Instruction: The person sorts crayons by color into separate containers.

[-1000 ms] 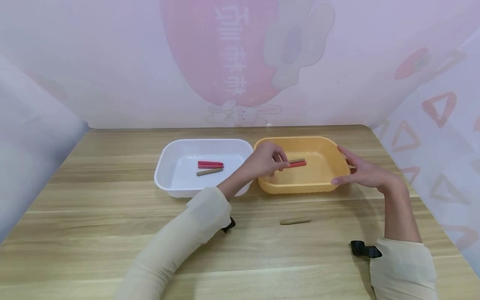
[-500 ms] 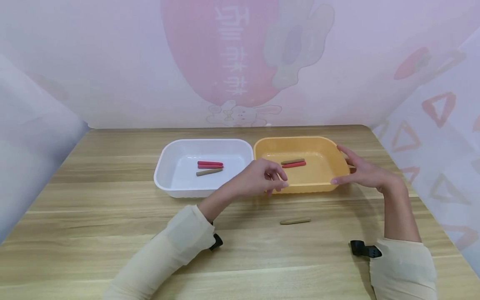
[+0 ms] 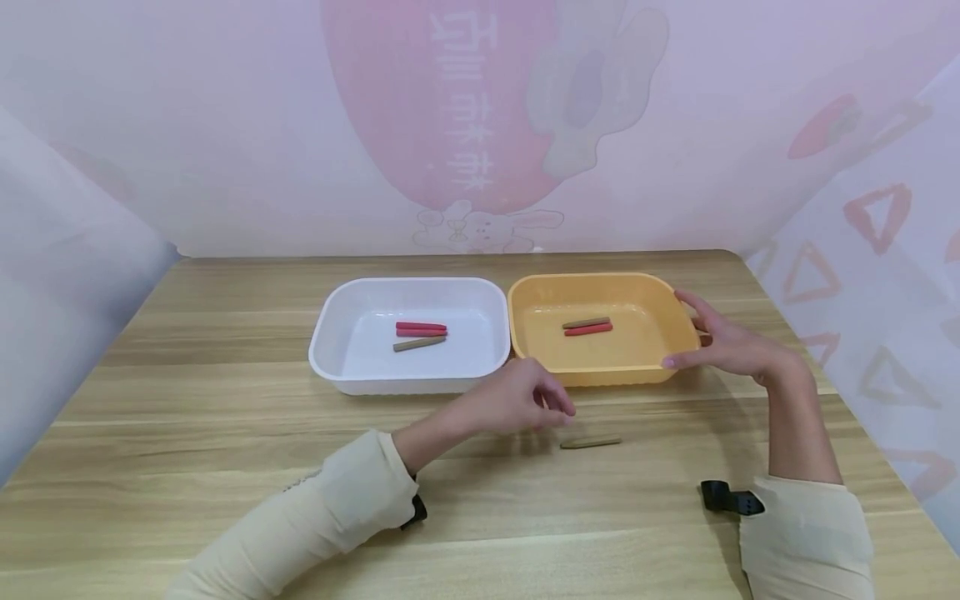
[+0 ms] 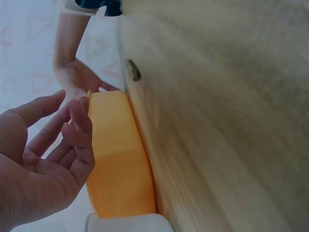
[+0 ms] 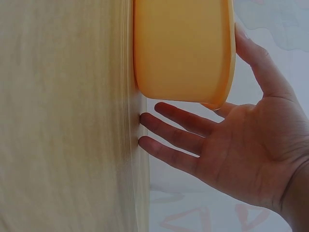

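In the head view my left hand (image 3: pixel 528 398) hovers in front of the yellow basin (image 3: pixel 592 371), beside a brown-gold crayon (image 3: pixel 591 442) lying on the table. Its fingers are loosely bent, with nothing between them in the left wrist view. My right hand (image 3: pixel 731 340) is at the basin's right end, thumb on the front rim and another finger by the far corner. The right wrist view shows its other fingers (image 5: pixel 176 137) stretched out below the basin's end. Inside the basin lie a brown-gold crayon (image 3: pixel 586 322) and a red crayon (image 3: pixel 588 330).
Directly left of the yellow basin stands a white basin (image 3: pixel 360 386), with two red crayons (image 3: pixel 421 326) and a brown-gold crayon (image 3: pixel 419 343) in it. Both stand on a wood-grain table (image 3: pixel 225 400), before a printed wall (image 3: pixel 262 167).
My left hand has let go of the red crayon inside the yellow basin and come back over the front rim toward the crayon on the table. The right hand has stayed put.
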`<state>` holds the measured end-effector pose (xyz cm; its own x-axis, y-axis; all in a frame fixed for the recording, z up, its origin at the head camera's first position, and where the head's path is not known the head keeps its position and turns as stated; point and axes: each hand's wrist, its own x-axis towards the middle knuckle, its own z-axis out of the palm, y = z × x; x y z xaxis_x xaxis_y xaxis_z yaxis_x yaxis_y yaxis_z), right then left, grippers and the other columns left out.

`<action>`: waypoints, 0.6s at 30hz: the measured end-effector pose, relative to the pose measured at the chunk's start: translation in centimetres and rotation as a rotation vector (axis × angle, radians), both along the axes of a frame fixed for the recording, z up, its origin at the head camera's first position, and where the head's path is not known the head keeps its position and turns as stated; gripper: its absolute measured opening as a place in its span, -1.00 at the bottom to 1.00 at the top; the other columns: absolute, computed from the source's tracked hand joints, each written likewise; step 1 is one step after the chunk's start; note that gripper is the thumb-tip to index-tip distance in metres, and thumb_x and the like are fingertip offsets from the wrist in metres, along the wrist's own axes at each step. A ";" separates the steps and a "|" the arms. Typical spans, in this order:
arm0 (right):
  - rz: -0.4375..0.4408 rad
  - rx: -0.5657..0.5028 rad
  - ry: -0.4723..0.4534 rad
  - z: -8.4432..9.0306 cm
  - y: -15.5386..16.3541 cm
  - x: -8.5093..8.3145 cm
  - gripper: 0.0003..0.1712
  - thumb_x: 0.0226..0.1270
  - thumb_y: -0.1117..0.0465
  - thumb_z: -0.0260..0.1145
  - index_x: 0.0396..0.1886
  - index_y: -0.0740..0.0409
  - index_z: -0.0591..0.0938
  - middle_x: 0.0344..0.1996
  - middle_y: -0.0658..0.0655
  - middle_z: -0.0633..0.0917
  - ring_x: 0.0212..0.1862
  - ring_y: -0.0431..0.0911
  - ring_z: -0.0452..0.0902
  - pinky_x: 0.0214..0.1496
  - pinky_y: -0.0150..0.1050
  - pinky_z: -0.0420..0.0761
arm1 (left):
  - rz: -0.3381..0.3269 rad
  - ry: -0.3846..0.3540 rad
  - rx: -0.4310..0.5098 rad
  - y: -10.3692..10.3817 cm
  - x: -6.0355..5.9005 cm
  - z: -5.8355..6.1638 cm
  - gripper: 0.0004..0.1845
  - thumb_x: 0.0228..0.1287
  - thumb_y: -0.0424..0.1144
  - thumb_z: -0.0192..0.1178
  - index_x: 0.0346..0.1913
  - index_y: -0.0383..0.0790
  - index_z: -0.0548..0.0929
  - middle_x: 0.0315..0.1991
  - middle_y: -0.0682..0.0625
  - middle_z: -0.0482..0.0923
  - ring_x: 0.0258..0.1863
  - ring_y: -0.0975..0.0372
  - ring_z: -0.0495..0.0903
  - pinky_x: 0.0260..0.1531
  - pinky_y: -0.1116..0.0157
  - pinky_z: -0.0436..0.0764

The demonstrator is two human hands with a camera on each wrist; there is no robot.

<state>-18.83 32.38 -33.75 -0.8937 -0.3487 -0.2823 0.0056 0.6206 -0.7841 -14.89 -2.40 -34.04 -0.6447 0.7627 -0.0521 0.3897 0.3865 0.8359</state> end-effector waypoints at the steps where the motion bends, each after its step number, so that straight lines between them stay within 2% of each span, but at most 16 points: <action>1: -0.001 0.000 0.000 0.0 0.0 0.0 0.32 0.31 0.13 0.48 0.70 0.02 -0.30 0.47 0.51 0.26 0.42 0.44 0.26 0.37 0.34 0.28 | 0.004 0.015 -0.018 0.1 0.1 -0.2 -0.91 0.34 -0.39 0.39 -0.17 -0.34 0.83 -0.38 0.01 0.74 -0.44 0.36 0.59 -0.38 0.46 0.56; 3: -0.001 0.002 0.002 0.0 0.0 0.0 0.32 0.31 0.12 0.48 0.71 0.01 -0.30 0.48 0.51 0.25 0.43 0.44 0.25 0.37 0.36 0.27 | 0.009 0.032 -0.042 0.2 0.3 -0.5 -0.89 0.32 -0.40 0.39 -0.14 -0.35 0.82 -0.36 0.05 0.74 -0.42 0.42 0.57 -0.34 0.47 0.56; 9: -0.002 0.011 0.004 -0.1 0.0 -0.1 0.33 0.30 0.10 0.49 0.71 -0.02 -0.30 0.49 0.52 0.23 0.44 0.46 0.22 0.38 0.42 0.23 | 0.021 0.030 -0.068 1.0 0.6 -1.5 -0.82 0.29 -0.47 0.36 -0.07 -0.42 0.79 -0.34 -0.02 0.74 -0.40 0.38 0.59 -0.34 0.47 0.57; 14: -0.001 0.010 0.005 0.0 0.0 0.0 0.33 0.30 0.11 0.49 0.71 -0.01 -0.30 0.49 0.53 0.24 0.43 0.46 0.23 0.38 0.42 0.24 | 0.042 0.029 -0.141 1.8 0.6 -2.1 -0.86 0.31 -0.43 0.40 -0.11 -0.36 0.78 -0.38 0.02 0.70 -0.45 0.37 0.56 -0.41 0.46 0.54; 18: 0.002 0.009 0.010 0.0 -0.1 0.1 0.33 0.30 0.10 0.49 0.71 -0.02 -0.30 0.49 0.52 0.23 0.44 0.46 0.22 0.38 0.42 0.24 | 0.046 0.078 -0.213 2.2 0.4 -2.3 -0.91 0.29 -0.38 0.43 -0.18 -0.28 0.77 -0.41 0.09 0.65 -0.41 0.37 0.54 -0.33 0.43 0.53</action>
<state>-18.78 32.31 -33.71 -0.8959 -0.3475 -0.2769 -0.0030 0.6279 -0.7783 -14.48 -0.16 -36.30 -0.6872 0.7092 -0.1573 0.4274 0.5698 0.7019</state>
